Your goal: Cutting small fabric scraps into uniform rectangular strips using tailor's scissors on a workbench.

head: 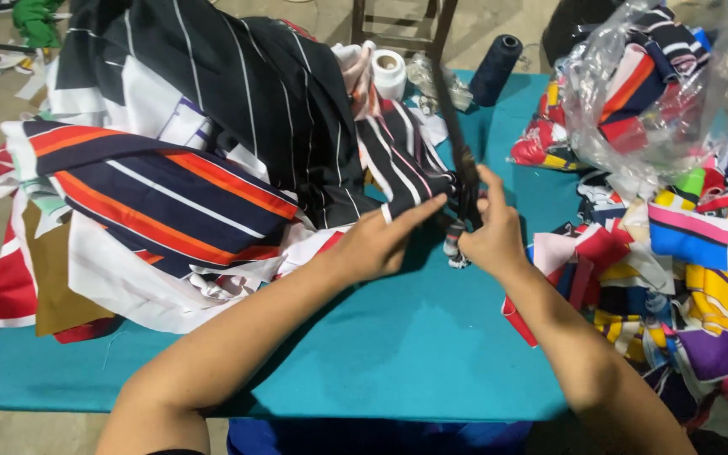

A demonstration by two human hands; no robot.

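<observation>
My left hand [379,242] and my right hand [490,236] meet over the teal table [406,345]. Both pinch a narrow dark fabric strip [457,135] that rises steeply from my fingers toward the back of the table. My left forefinger points along the strip's lower end. My right hand grips a bunched striped end of the strip near its thumb. A heap of black, white-striped cloth [246,76] lies just left of my hands.
Striped navy, orange and white cloth pieces [153,202] pile at the left. Colourful scraps [701,278] heap at the right under a clear plastic bag of fabric [650,76]. A white tape roll [389,72] and a dark thread cone [495,67] stand at the back.
</observation>
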